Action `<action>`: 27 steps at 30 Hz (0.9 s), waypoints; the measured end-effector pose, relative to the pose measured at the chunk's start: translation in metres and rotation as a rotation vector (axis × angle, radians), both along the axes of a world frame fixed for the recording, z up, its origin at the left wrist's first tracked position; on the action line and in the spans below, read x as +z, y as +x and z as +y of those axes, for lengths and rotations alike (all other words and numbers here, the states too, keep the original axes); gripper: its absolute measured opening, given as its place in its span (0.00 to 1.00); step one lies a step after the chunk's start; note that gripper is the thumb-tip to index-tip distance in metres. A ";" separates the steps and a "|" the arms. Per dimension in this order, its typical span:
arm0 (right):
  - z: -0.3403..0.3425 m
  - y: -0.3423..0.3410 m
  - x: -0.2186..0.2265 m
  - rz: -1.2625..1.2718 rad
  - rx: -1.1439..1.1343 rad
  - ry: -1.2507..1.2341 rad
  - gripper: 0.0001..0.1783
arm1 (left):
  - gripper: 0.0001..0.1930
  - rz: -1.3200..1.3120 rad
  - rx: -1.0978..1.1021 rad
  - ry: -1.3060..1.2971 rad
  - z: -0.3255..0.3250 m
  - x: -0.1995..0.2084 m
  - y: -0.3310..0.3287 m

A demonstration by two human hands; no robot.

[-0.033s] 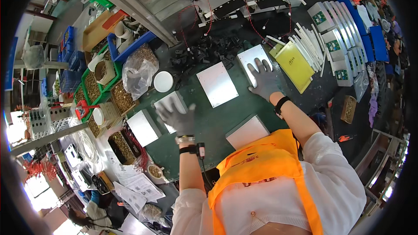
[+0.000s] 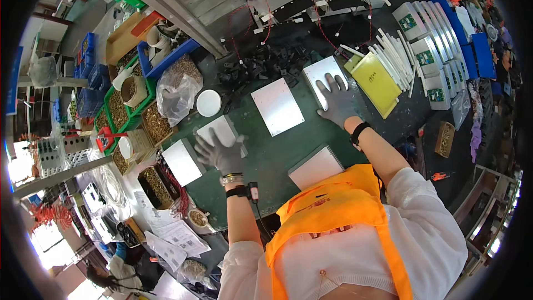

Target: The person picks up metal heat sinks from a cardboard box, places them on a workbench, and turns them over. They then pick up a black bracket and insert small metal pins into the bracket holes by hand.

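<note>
My left hand [image 2: 221,151], in a grey glove with fingers spread, is over the lower part of a silver metal box [image 2: 219,129]. Whether it touches the box I cannot tell. Close to its left lies another flat silver box [image 2: 183,162]. My right hand [image 2: 338,103], gloved the same way, has its fingers stretched over a third silver box [image 2: 319,72] at the far right of the mat and appears to rest on it. Between the hands lies a silver plate or box [image 2: 277,106] with small corner holes. A spiral-bound notebook-like block [image 2: 316,168] is near my apron.
Black plastic parts [image 2: 266,64] are heaped behind the boxes. A round white lid [image 2: 209,103] lies left of them. Yellow sheets [image 2: 375,83] and white strips [image 2: 395,58] are at right, before stacked housings with green circuit boards [image 2: 408,21]. Screw bins [image 2: 116,112] line the left.
My left hand has shifted slightly to the left over the silver box, its fingers spread. My right hand has stayed in place.
</note>
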State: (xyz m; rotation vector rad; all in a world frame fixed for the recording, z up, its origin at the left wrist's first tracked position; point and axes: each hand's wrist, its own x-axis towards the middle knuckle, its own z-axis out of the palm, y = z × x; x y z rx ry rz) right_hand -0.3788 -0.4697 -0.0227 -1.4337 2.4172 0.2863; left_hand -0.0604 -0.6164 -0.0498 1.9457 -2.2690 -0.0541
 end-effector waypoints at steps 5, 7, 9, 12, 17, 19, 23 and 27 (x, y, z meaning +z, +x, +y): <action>0.001 0.003 0.000 0.014 0.017 0.059 0.52 | 0.54 0.064 0.195 0.417 -0.008 -0.004 0.019; 0.002 0.005 0.010 -0.102 0.023 0.036 0.52 | 0.53 0.058 0.180 0.396 -0.009 0.000 0.016; 0.015 0.016 0.013 -0.042 0.017 -0.103 0.46 | 0.50 0.058 0.147 0.298 -0.007 0.005 0.011; 0.059 0.030 0.009 -0.266 -0.075 -0.160 0.37 | 0.43 0.072 -0.029 0.085 0.017 0.009 0.004; 0.144 0.068 -0.027 -0.821 -0.413 -0.268 0.23 | 0.34 0.481 -0.382 0.672 0.128 -0.039 0.024; 0.164 0.078 -0.041 -0.771 -0.429 -0.307 0.23 | 0.37 0.655 -0.190 1.036 0.163 -0.032 0.019; 0.168 0.092 -0.049 -0.733 -0.341 -0.349 0.23 | 0.45 1.148 0.101 1.434 0.187 -0.052 0.028; 0.175 0.106 -0.048 -0.995 -0.527 -0.491 0.26 | 0.46 1.154 0.113 1.486 0.184 -0.019 0.017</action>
